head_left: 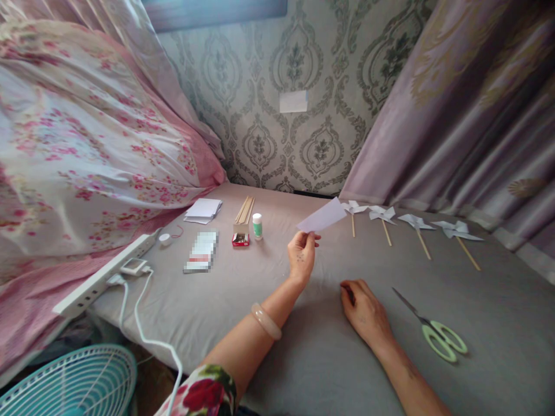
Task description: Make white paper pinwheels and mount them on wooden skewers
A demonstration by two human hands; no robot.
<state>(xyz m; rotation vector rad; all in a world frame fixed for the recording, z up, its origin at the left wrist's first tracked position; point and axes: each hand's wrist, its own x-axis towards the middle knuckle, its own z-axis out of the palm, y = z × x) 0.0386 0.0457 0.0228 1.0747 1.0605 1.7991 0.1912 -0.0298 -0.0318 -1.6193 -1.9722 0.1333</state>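
Note:
My left hand (302, 254) is raised over the grey cloth surface (269, 323) and pinches a pale paper sheet (323, 218) by its near corner. My right hand (363, 311) rests on the cloth with its fingers curled under; whether anything is in them is hidden. Green-handled scissors (436, 332) lie just right of that hand, blades pointing away. Several white paper pinwheels on wooden sticks (414, 226) lie in a row beyond the hands.
A bundle of wooden sticks (245, 211), a small red box (240, 240), a glue bottle (257, 226) and a stack of white paper (203, 210) sit at the left. A power strip (108, 268) with a white cable, a floral quilt (82, 150) and a fan (69, 384) are further left.

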